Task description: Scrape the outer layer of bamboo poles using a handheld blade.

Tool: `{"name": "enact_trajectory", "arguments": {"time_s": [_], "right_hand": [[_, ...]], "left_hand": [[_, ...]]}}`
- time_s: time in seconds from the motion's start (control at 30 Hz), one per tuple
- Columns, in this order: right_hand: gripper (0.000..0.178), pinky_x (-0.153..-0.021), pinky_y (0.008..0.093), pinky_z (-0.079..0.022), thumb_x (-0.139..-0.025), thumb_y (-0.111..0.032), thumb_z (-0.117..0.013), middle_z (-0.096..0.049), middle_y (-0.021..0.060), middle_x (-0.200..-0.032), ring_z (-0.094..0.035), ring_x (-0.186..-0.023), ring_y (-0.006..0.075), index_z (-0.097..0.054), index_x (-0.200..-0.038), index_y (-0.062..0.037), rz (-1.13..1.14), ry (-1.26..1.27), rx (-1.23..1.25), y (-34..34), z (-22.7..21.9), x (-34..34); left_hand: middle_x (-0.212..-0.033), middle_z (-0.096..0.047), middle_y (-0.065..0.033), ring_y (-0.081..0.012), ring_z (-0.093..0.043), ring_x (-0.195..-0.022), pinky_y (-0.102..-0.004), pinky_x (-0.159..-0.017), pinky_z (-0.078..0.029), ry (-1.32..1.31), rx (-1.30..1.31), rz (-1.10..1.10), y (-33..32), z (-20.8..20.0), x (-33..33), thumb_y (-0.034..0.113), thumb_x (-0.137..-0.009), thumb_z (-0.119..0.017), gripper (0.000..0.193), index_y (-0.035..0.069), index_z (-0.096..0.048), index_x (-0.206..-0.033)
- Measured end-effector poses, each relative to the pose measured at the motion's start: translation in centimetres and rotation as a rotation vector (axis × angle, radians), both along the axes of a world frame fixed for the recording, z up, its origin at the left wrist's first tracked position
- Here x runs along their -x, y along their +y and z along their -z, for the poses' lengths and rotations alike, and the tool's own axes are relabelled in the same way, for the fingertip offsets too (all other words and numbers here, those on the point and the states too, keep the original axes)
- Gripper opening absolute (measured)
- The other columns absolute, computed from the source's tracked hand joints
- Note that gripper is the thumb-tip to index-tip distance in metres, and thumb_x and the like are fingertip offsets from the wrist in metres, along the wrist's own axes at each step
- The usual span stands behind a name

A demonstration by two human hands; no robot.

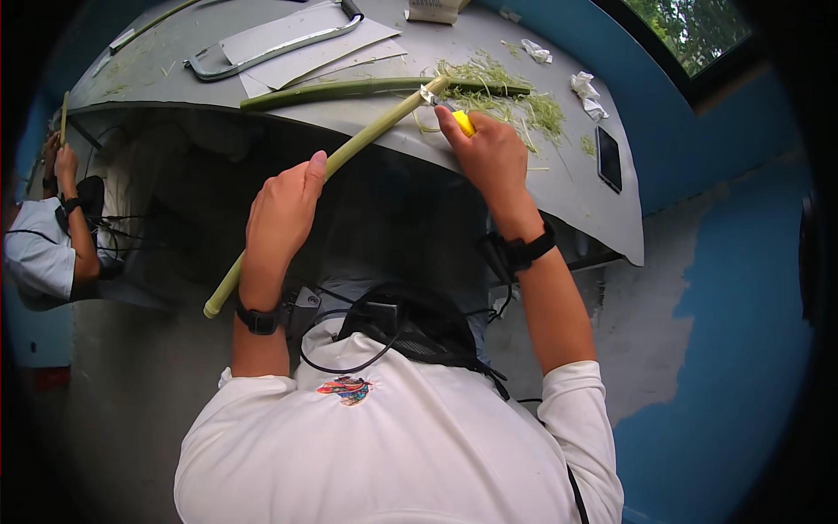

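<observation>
My left hand [284, 205] is wrapped round a pale green bamboo stalk [371, 133], which slants from beside my left forearm up over the table edge. Its far end lies over a darker green bamboo stalk [327, 90] resting on the table. In my right hand [489, 153] is a yellow-handled utility knife [463, 123], its metal front end against the pale stalk near the far tip. Green shavings [524, 103] lie heaped just beyond the knife. How far the blade is out I cannot make out.
On the grey table [559, 196] lie a hacksaw [279, 54] over white paper sheets [371, 54], crumpled tissues [587, 94] and a black phone [608, 160] by the right edge. At the far left a co-worker [52, 236] holds a thin stalk upright.
</observation>
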State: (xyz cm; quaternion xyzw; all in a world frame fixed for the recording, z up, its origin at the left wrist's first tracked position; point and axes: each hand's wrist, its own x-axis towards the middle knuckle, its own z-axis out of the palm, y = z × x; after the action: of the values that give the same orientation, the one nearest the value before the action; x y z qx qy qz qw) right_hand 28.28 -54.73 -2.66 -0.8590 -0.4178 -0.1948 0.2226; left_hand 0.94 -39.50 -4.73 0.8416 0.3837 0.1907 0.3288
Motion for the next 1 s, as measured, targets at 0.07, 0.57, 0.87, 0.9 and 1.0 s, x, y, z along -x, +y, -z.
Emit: {"name": "enact_trajectory", "arguments": {"time_s": [0.07, 0.57, 0.87, 0.9, 1.0], "right_hand": [[0.074, -0.062, 0.0546, -0.059, -0.105, -0.077, -0.065, -0.074, 0.0207, -0.073, -0.077, -0.071, 0.0446, -0.077, -0.079, -0.0078, 0.031, 0.021, 0.020, -0.1, -0.1, 0.2], [0.079, -0.062, 0.0561, -0.054, -0.108, -0.076, -0.062, -0.068, 0.0215, -0.067, -0.071, -0.066, 0.0456, -0.067, -0.076, -0.0048, 0.001, 0.013, -0.073, -0.6, 0.2, -0.2], [0.075, -0.057, 0.0531, -0.054, -0.104, -0.076, -0.068, -0.069, 0.0179, -0.063, -0.072, -0.062, 0.0426, -0.071, -0.071, -0.0087, -0.102, 0.032, -0.034, -0.7, -0.7, 0.3], [0.075, -0.057, 0.0536, -0.054, -0.104, -0.076, -0.069, -0.069, 0.0180, -0.064, -0.072, -0.062, 0.0427, -0.071, -0.071, -0.0088, -0.102, 0.022, -0.033, -0.7, -0.5, 0.2], [0.075, -0.058, 0.0547, -0.055, -0.103, -0.077, -0.069, -0.069, 0.0186, -0.065, -0.073, -0.064, 0.0435, -0.073, -0.072, -0.0087, -0.090, 0.009, -0.034, -0.6, -0.3, 0.0]], "left_hand": [[-0.078, -0.063, -0.0252, -0.0547, -0.063, -0.082, -0.0580, -0.074, -0.050, 0.032, -0.003, -0.026, -0.3, -0.2, 1.7, 0.064, -0.122, -0.040, 0.074, 0.000, -0.066, -0.094], [-0.070, -0.051, -0.0153, -0.0308, -0.051, -0.065, -0.0463, -0.067, -0.046, -0.037, 0.099, -0.096, 1.1, 2.2, 7.0, 0.063, -0.122, -0.041, 0.076, -0.002, -0.061, -0.089], [-0.076, -0.062, -0.0240, -0.0526, -0.062, -0.078, -0.0557, -0.072, -0.050, -0.067, 0.007, 0.036, 0.6, 0.7, -2.1, 0.064, -0.122, -0.041, 0.074, 0.001, -0.065, -0.093], [-0.077, -0.063, -0.0247, -0.0539, -0.063, -0.080, -0.0567, -0.073, -0.050, -0.063, -0.013, 0.043, 0.5, 0.5, -2.6, 0.064, -0.122, -0.041, 0.073, 0.001, -0.065, -0.093], [-0.079, -0.066, -0.0258, -0.0562, -0.064, -0.085, -0.0597, -0.075, -0.050, -0.031, -0.022, 0.039, 0.2, 0.1, -3.3, 0.065, -0.121, -0.041, 0.073, 0.002, -0.066, -0.094]]}}
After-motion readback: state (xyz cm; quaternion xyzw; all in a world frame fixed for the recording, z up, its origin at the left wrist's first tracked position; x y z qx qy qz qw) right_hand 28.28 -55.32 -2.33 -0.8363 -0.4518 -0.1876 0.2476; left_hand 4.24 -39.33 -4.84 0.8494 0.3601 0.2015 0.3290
